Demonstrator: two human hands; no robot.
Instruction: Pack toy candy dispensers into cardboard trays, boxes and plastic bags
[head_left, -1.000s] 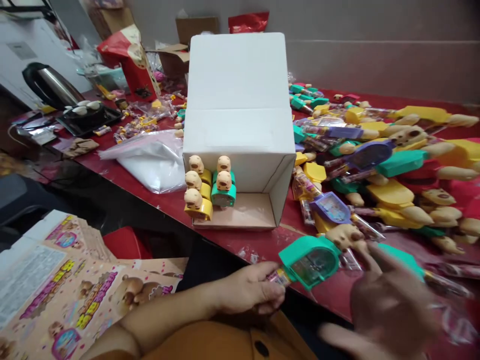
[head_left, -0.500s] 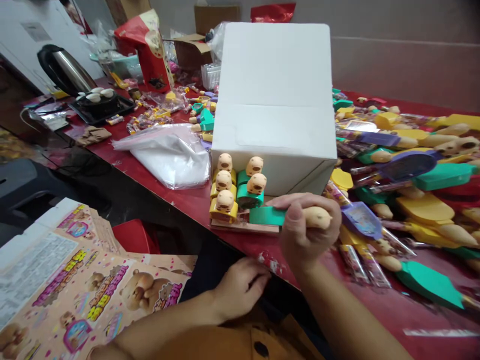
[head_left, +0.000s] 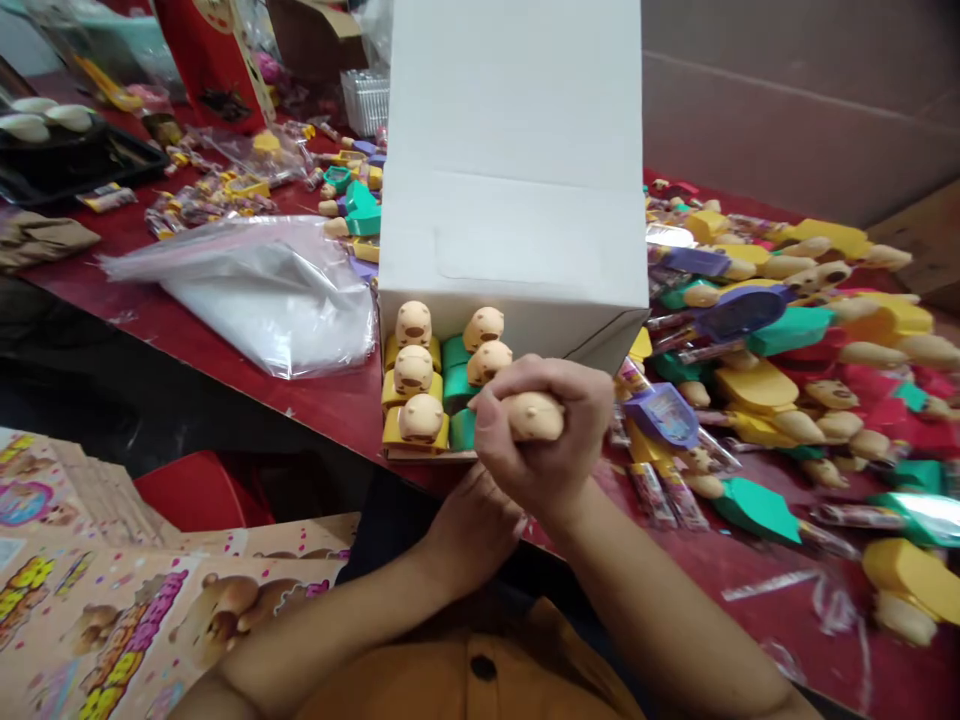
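Observation:
A white display box point(head_left: 517, 130) stands on the red table with its near side open. Inside, a column of yellow bear-head toys point(head_left: 420, 420) lines the left. Beside it sit two green bear-head toys point(head_left: 484, 345), heads up. My right hand point(head_left: 559, 430) is closed around the bear head of another green toy point(head_left: 463, 430), whose green part is at the box's front, right of the nearest yellow toy. My fingers hide much of it. My left hand point(head_left: 476, 530) rests at the table edge below the box, empty, fingers extended; the right hand partly covers its fingertips.
Loose green, yellow and purple bear toys point(head_left: 757, 395) pile up at right. A clear plastic bag point(head_left: 277, 300) lies left of the box, with small wrapped candies point(head_left: 202, 195) behind it. Printed bear cartons point(head_left: 150, 620) stack at lower left near a red stool point(head_left: 202, 490).
My right hand has moved left with the green toy, bringing it upright at the box's front. My left hand is now nearer the box. The view has tilted down and shifted.

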